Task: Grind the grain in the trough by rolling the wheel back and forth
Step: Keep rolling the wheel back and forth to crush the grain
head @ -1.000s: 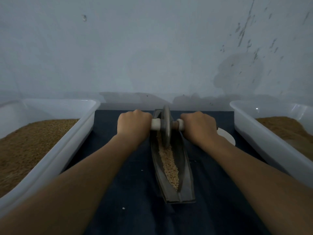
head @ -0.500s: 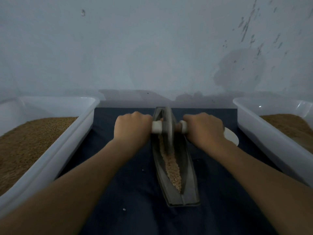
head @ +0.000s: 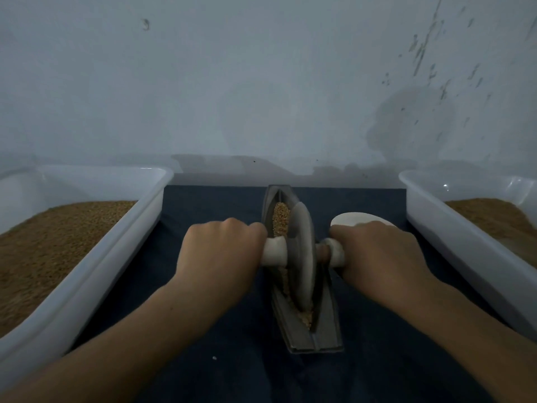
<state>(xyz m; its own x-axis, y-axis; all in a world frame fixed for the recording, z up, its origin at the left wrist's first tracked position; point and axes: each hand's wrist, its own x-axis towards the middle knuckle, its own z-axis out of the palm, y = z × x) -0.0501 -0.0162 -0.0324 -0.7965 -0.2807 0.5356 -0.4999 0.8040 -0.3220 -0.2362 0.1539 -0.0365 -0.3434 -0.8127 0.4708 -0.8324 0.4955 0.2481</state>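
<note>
Plainly, the coming stroke is governed by one line: the trough [head: 302, 330] is laid on the bench with its long axis from 12 o'clock to 6 o'clock, the near end swung slightly toward 5. The wheel [head: 303, 257] is stood on edge in the groove, about midway along and a little toward the near end, and its axle [head: 274, 251] is set crosswise, from 9 to 3.

The axle is held on both sides. The left hand [head: 220, 254] is placed at 9 o'clock of the wheel and the right hand [head: 377, 251] at 3 o'clock, both equally near it. The fingers [head: 252, 228] are curled tightly round the pale stubs, knuckles up, so nothing is left loose between hand and wheel.

Grain [head: 281, 216] is seen heaped in the groove beyond the wheel toward 12, and a smaller trail is seen under its rim toward 6. Travel is therefore judged to be open both ways, more of it toward 12.

A dark cloth [head: 209, 205] is spread under the trough. A white tub [head: 87, 274] of brown grain is set at 9 o'clock and a second tub [head: 453, 242] at 3, both well apart from the hands. A pale rounded object [head: 357, 218], possibly a lid or dish, is partly hidden just beyond the right hand; in the dim light it cannot be identified. It is not in the wheel's path, though the right knuckles could be brushed against it on a far stroke.
</note>
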